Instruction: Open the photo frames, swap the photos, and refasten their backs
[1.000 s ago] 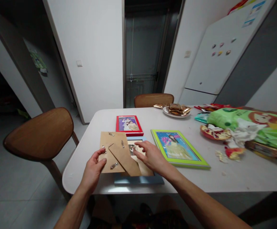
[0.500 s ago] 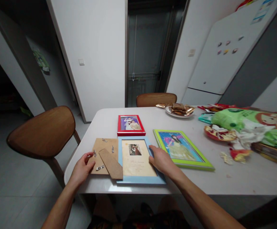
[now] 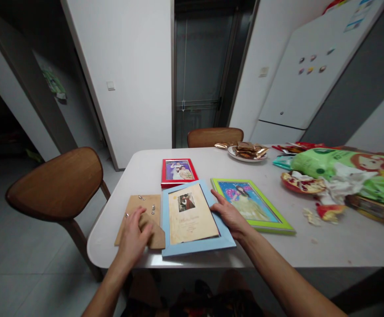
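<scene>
My right hand [image 3: 230,215] grips the right side of a light blue picture frame [image 3: 198,252], which is tilted with that side raised. A cream sheet [image 3: 192,225] with a small photo lies in the frame, slightly askew. My left hand [image 3: 136,234] rests over a brown frame backing board [image 3: 123,233] with metal clips, its fingers loosely spread near the board's stand [image 3: 157,240]. The hand covers part of the stand. Behind the blue frame lies a red picture frame [image 3: 180,182], and to its right a green picture frame [image 3: 274,229]; both hold pictures.
A plate [image 3: 245,159] of gold-wrapped snacks stands at the back of the white table [image 3: 142,169]. On the right are pomegranate pieces [image 3: 302,184], crumpled tissue [image 3: 347,180] and a green package [image 3: 320,160]. Brown chairs stand left [image 3: 60,185] and behind [image 3: 215,137].
My right hand has lifted and turned the right side of the blue frame. My left hand has moved right, from the board's left edge onto the board, which has shifted slightly.
</scene>
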